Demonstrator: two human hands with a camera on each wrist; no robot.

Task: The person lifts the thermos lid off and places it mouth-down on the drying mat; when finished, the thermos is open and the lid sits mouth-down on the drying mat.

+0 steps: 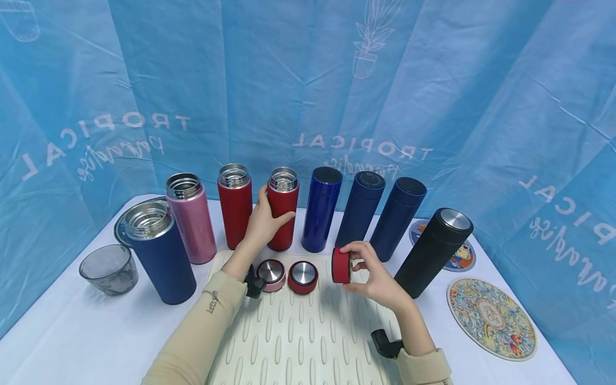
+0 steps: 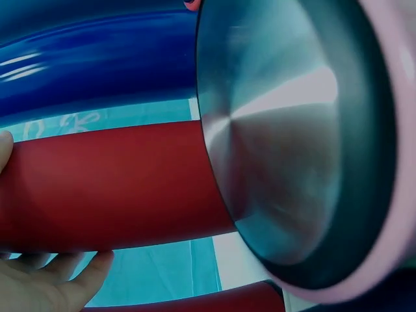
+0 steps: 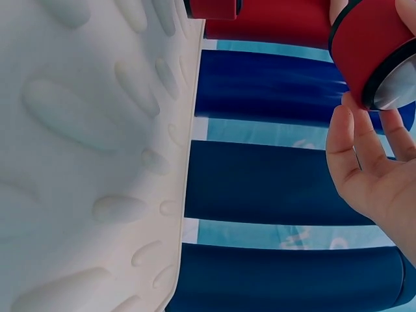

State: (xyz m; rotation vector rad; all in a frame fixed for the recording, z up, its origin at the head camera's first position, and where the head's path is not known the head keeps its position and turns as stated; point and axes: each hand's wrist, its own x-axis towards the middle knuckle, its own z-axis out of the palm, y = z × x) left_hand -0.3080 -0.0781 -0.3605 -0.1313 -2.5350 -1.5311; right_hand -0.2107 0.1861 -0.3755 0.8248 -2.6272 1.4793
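My left hand (image 1: 266, 220) grips an uncapped red thermos bottle (image 1: 283, 202), its steel mouth bare; thumb and fingers lie on either side of it in the left wrist view. In my right hand (image 1: 370, 272) is a red bottle lid (image 1: 340, 266), pinched between thumb and fingers above the mat and turned on its side. A second red lid (image 1: 303, 277) and a pink lid (image 1: 271, 274) lie steel top up on the mat. The pink lid fills much of the left wrist view. Left of the held bottle stands another open red bottle (image 1: 235, 208).
A white textured mat (image 1: 298, 337) lies in front. Open pink (image 1: 192, 227) and navy (image 1: 161, 262) bottles and a grey glass bowl (image 1: 110, 272) stand left. Several capped blue bottles (image 1: 321, 211) and a black bottle (image 1: 428, 256) stand right, near a round patterned coaster (image 1: 491, 318).
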